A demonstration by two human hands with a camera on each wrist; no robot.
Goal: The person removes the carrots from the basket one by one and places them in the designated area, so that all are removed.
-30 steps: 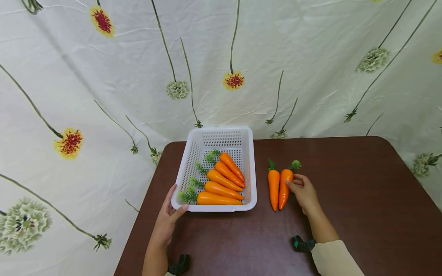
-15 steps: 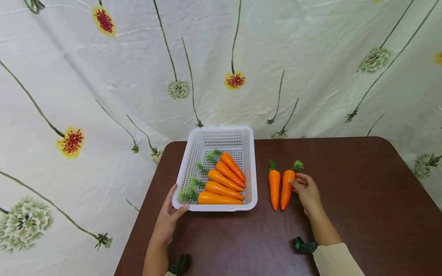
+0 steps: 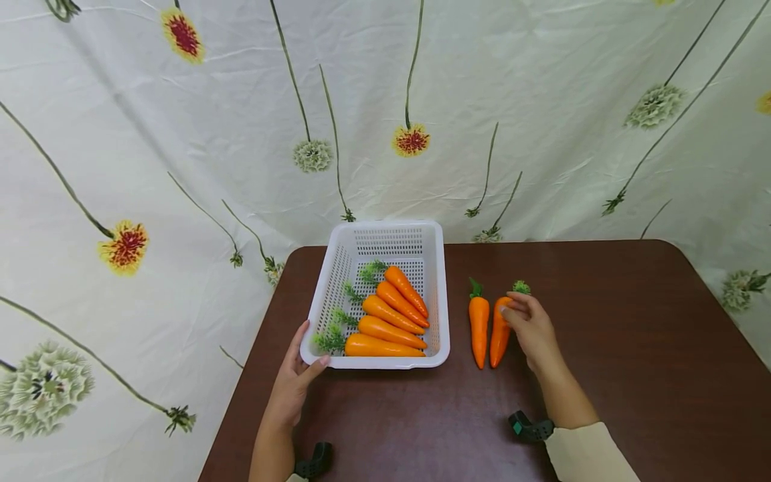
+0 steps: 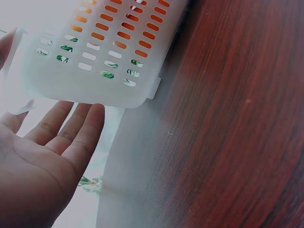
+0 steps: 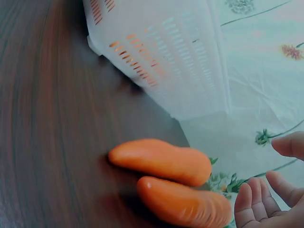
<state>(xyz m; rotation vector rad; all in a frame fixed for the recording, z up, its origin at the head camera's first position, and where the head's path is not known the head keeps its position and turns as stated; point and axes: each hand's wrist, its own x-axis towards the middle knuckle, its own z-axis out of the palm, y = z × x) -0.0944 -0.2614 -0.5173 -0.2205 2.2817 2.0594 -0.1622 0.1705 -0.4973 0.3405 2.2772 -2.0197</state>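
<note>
A white perforated basket (image 3: 385,363) holds several orange carrots (image 3: 391,328) with green tops, laid side by side. My left hand (image 3: 289,388) holds its near left corner, thumb at the near rim and fingers along the side; in the left wrist view the fingertips touch the basket's wall (image 4: 85,90). Two more carrots lie side by side on the table, right of the basket: a left one (image 3: 478,328) and a right one (image 3: 499,345). Over the right carrot's top end is my right hand (image 3: 533,331). In the right wrist view its fingers are parted, apart from both carrots.
The dark brown wooden table (image 3: 632,348) reaches back to a pale flower-printed cloth (image 3: 542,100). Black bands with small devices sit on both wrists, the right one (image 3: 530,427) near a cream sleeve (image 3: 587,452).
The right carrot has shifted slightly right, leaving a gap beside the left one. My right hand has then come off it and moved toward its leafy end. The left hand and basket stay put.
</note>
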